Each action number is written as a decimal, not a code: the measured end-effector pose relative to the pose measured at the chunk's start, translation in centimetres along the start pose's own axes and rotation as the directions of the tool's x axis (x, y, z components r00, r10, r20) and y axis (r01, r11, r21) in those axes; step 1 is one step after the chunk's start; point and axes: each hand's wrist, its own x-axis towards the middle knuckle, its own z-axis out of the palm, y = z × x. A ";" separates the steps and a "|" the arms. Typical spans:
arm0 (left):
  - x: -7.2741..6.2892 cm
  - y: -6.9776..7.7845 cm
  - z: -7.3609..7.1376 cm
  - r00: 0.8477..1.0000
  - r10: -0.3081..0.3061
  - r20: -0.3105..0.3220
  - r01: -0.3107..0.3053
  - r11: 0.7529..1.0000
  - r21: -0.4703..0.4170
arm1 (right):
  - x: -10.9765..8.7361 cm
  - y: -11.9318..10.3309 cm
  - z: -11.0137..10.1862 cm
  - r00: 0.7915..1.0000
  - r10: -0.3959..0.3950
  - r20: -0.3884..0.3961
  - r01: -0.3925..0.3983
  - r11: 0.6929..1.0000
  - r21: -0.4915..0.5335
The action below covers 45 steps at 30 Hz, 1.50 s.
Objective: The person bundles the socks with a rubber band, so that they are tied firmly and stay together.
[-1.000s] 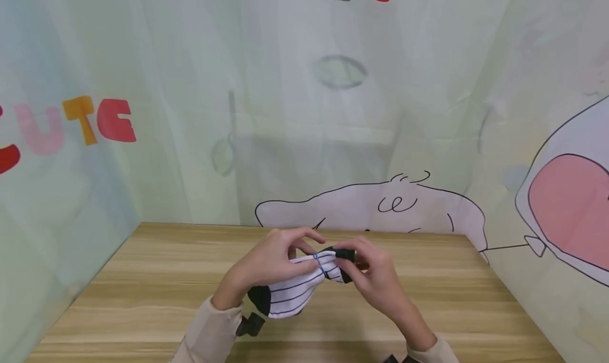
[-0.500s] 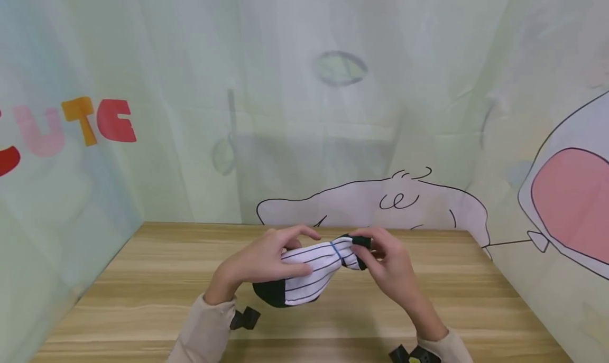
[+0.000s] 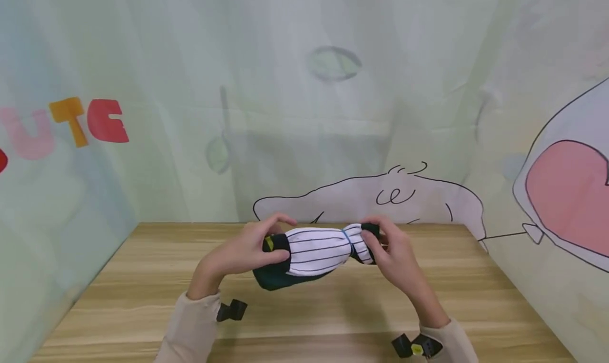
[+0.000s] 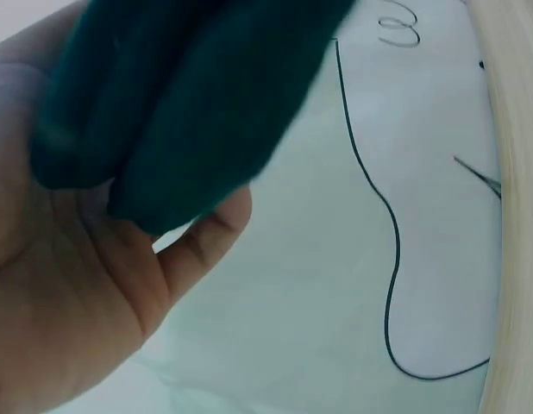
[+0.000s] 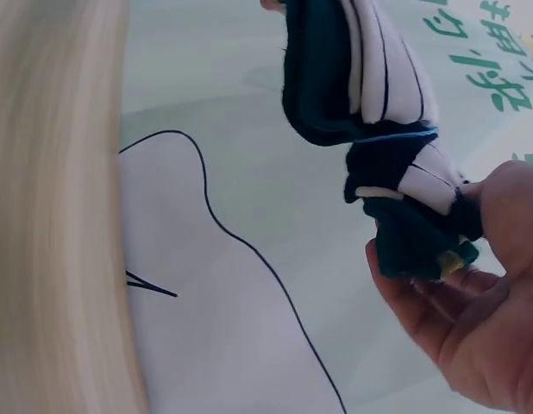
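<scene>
A bundle of socks (image 3: 314, 251), white with thin dark stripes and dark green ends, is held level above the table. A thin blue rubber band (image 3: 348, 239) cinches it near its right end. My left hand (image 3: 238, 251) pinches the dark left end, which bears a small yellow mark, with the thumb in front and fingers behind. In the left wrist view the dark green fabric (image 4: 219, 112) covers part of that hand. My right hand (image 3: 397, 254) grips the gathered end beyond the band; the right wrist view shows this end (image 5: 422, 237) between thumb and fingers.
Beneath the hands lies a wood-grain table (image 3: 304, 320). A printed cloth backdrop (image 3: 285, 114) with cartoon drawings and letters hangs around its back and sides. Black wrist devices (image 3: 416, 347) sit at the beige sleeves (image 3: 187, 328).
My left hand has slid left along the socks from near the band to the dark end. The right hand has moved right with the gathered end, and the bundle now lies straighter and more level.
</scene>
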 end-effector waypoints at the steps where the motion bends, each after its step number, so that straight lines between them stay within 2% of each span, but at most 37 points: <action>1: -0.1 0.0 -0.1 1.000 -0.007 -0.012 0.007 1.000 0.015 | 0.0 0.1 0.0 0.999 0.030 0.016 -0.030 1.000 -0.002; 5: -0.2 -0.4 -0.3 0.998 -0.052 -0.038 0.056 0.992 0.111 | 0.1 0.9 0.6 0.985 0.152 0.083 -0.150 0.988 -0.029; 8: -0.2 -1.3 -0.3 0.994 -0.100 -0.039 0.106 0.977 0.186 | 0.4 1.8 1.6 0.973 0.195 0.121 -0.187 0.980 -0.073; 12: -0.2 -2.9 0.0 0.987 -0.161 -0.022 0.162 0.959 0.235 | 0.5 3.3 2.7 0.967 0.196 0.163 -0.179 0.977 -0.113; 19: 0.0 -4.5 0.9 0.982 -0.186 0.029 0.173 0.953 0.247 | 0.3 5.1 3.6 0.964 0.183 0.194 -0.163 0.980 -0.116; 23: -0.2 -5.2 1.4 0.972 -0.225 0.065 0.199 0.940 0.276 | -0.1 5.8 4.2 0.963 0.165 0.214 -0.136 0.980 -0.143; 27: -0.5 -5.8 1.9 0.966 -0.237 0.106 0.203 0.944 0.261 | -0.7 6.4 4.7 0.956 0.154 0.248 -0.118 0.981 -0.156; 33: -0.7 -6.6 2.1 0.971 -0.176 0.159 0.146 0.972 0.186 | -1.0 7.0 5.0 0.948 0.124 0.293 -0.094 0.989 -0.115; 39: -0.8 -7.2 2.0 0.961 -0.189 0.201 0.158 0.974 0.161 | -1.0 7.7 5.2 0.916 0.130 0.380 -0.106 0.991 -0.083; 42: -0.7 -7.4 2.0 0.957 -0.196 0.213 0.165 0.975 0.151 | -1.0 8.0 5.2 0.904 0.150 0.401 -0.129 0.989 -0.078; 45: -0.7 -7.6 2.2 0.947 -0.218 0.238 0.181 0.969 0.168 | -1.1 8.1 5.3 0.891 0.178 0.418 -0.163 0.984 -0.072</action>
